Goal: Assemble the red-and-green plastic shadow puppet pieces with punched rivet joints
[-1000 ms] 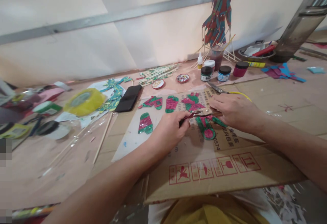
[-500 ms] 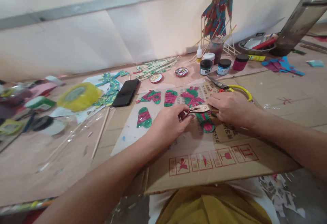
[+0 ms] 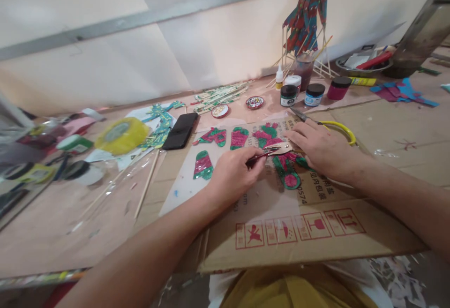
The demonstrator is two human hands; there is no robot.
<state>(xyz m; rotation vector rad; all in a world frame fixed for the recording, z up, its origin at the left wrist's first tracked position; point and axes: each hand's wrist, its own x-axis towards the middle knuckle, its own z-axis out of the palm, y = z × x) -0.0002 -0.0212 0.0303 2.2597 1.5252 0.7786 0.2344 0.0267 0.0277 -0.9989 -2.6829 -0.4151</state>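
Observation:
My left hand (image 3: 232,176) is closed round the dark handles of a small metal pliers-like tool (image 3: 272,151), whose jaws point right over a red and green painted cut-out (image 3: 286,173). My right hand (image 3: 318,148) lies on that cut-out with fingers curled, pressing it to the clear plastic sheet (image 3: 183,188) on the cardboard (image 3: 309,237). More red and green cut-outs (image 3: 239,138) lie in a row beyond my hands, and one (image 3: 203,165) to the left.
Yellow-handled scissors (image 3: 333,127) lie just past my right hand. Paint jars (image 3: 314,95), a glue bottle (image 3: 279,77) and a cup of sticks stand at the back. A black phone (image 3: 180,131), a yellow tape roll (image 3: 121,135) and bamboo sticks (image 3: 146,191) lie to the left.
Both hands stay on the tool and the cut-out. The tool's jaws have tipped slightly and my left fingers have shifted on the handles; the view has drifted a little.

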